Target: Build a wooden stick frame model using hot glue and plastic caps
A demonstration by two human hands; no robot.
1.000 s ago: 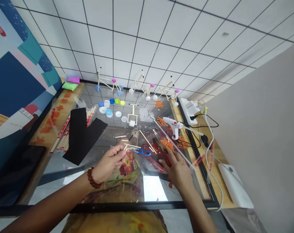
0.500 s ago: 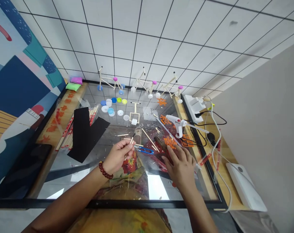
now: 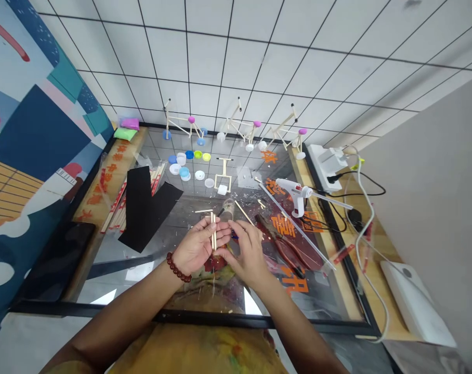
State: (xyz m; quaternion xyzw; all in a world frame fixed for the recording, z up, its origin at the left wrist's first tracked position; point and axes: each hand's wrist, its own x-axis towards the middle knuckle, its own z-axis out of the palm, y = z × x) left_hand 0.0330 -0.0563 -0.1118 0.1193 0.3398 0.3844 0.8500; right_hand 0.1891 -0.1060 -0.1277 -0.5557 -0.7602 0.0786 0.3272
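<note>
My left hand [image 3: 199, 244], with a beaded bracelet at its wrist, pinches two short wooden sticks [image 3: 213, 232] side by side and nearly upright. My right hand [image 3: 244, 249] is close on the right, thumb and fingers apart. Its thumb reaches the lower ends of the sticks; contact is hard to judge. Blue-handled snips [image 3: 234, 235] are mostly hidden behind my fingers. Red-handled pliers [image 3: 283, 245] lie to the right of my right hand. A longer wooden stick [image 3: 244, 212] rests just beyond my fingers.
A white glue gun [image 3: 296, 193] lies right, near a power strip [image 3: 327, 163]. Black sheets [image 3: 142, 213] overlap packed sticks at left. Several bottle caps [image 3: 184, 172] and a small stick frame [image 3: 223, 176] lie mid-table. Stick models with pink tops [image 3: 191, 120] line the back edge.
My right hand has left the pliers and moved left to the sticks at my left hand, uncovering the pliers. My left hand has turned more palm-up. The view has shifted slightly.
</note>
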